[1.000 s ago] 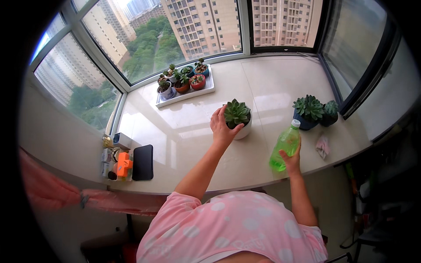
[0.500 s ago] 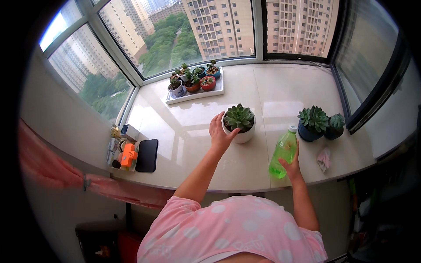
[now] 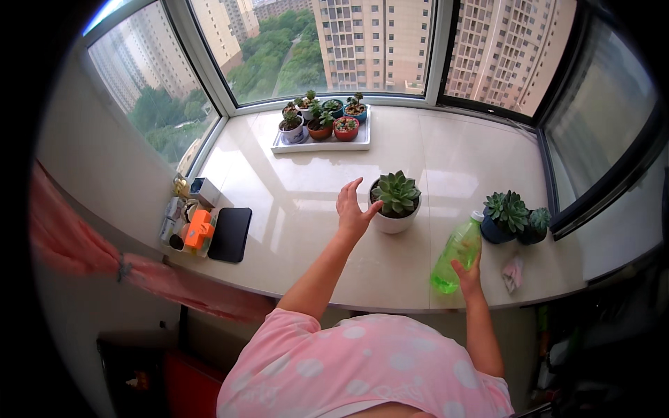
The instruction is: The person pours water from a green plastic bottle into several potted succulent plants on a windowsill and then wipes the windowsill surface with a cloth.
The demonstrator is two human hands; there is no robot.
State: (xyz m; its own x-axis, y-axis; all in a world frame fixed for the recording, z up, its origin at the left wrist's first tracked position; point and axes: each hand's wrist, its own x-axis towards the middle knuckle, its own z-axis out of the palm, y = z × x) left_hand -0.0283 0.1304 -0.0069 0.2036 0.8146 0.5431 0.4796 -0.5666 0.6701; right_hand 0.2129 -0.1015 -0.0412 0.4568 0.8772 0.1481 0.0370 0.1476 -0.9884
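Observation:
A green rosette succulent [image 3: 397, 192] grows in a round white pot [image 3: 394, 223] at the middle of the counter. Just left of that pot is my left hand [image 3: 356, 211], its fingers spread and empty; the thumb tip comes close to the rim, and I cannot tell if it touches. My right hand [image 3: 470, 272] grips a see-through green plastic bottle [image 3: 453, 259] with a white cap. The bottle leans to the right, its base low by the counter's front edge, with some liquid in the bottom.
Two dark pots with succulents [image 3: 506, 212] stand at the right, behind a crumpled pink-white cloth [image 3: 513, 274]. A white tray [image 3: 320, 148] of several small potted succulents sits by the window. At left lie a black tablet-like slab [image 3: 230, 235] and a box with an orange object [image 3: 199, 228].
My left hand has drawn slightly away from the white pot, opening a gap at its fingers. The whole view has shifted a little. My right hand still holds the bottle.

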